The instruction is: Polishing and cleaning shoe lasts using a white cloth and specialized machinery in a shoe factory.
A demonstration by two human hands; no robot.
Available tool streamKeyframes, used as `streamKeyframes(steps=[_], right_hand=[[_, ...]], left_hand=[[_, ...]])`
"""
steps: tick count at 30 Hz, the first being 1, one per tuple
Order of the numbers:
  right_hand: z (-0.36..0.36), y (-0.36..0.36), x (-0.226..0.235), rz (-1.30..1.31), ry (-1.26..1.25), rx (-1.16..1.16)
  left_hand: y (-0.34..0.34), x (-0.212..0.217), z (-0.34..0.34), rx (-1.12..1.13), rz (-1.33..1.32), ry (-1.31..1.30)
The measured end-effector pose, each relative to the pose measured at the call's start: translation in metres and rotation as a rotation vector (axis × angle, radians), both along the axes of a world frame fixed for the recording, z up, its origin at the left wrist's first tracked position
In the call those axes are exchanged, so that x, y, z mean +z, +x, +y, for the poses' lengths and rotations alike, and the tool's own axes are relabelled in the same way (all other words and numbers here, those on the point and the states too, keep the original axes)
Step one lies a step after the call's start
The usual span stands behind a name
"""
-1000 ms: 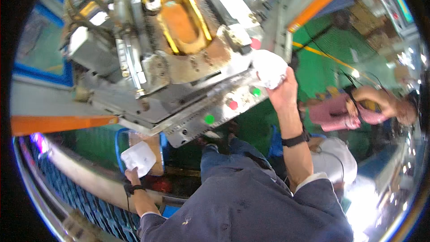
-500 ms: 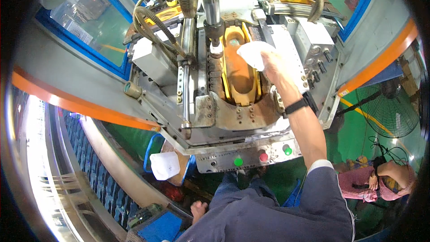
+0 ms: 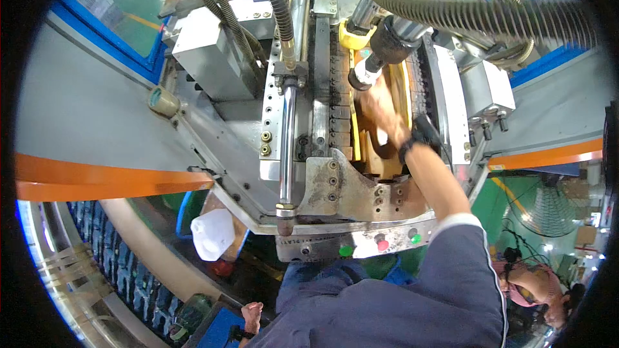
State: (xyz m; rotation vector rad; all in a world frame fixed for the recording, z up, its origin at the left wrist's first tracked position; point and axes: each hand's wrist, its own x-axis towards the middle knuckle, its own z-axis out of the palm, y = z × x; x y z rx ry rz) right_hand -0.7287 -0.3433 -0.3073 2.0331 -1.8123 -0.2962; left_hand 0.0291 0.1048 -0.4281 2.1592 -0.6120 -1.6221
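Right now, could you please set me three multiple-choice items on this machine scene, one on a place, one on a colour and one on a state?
1. Where is the right hand?
A. Inside the mould cavity
B. On the control panel
C. On the white cloth

2. What colour is the middle button on the control panel?
A. Blue
B. Red
C. Yellow

3. How does the left hand appear?
A. Gripping a hose
B. Pressing a button
C. Low beside the body, holding nothing visible

Answers: 1 A, the hand reaches between the mould halves; 2 B, it sits between two green buttons; 3 C, it hangs by the lower edge, apart from the machine.
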Motion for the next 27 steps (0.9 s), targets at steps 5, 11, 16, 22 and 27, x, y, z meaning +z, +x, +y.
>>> streamKeyframes(steps=[5, 11, 16, 22, 27], right_hand=[[0.010, -0.009, 0.028, -0.496, 0.371, -0.066], [-0.018, -0.013, 0.020, -0.597, 0.107, -0.110], [-0.013, -0.011, 0.022, -0.569, 0.198, 0.075], [-0.003, -0.010, 0.025, -0.389, -0.054, 0.244], [0.014, 0.000, 0.015, -0.287, 0.321, -0.115]], left_hand=[[-0.048, -0.019, -0.034, -0.058, 0.196, 0.363], [-0.060, 0.003, -0.004, -0.070, -0.012, 0.113], [-0.048, 0.005, 0.040, -0.242, 0.140, 0.001], [-0.052, -0.021, 0.015, -0.081, 0.151, 0.169], [-0.073, -0.006, 0.008, -0.025, 0.047, 0.305]])
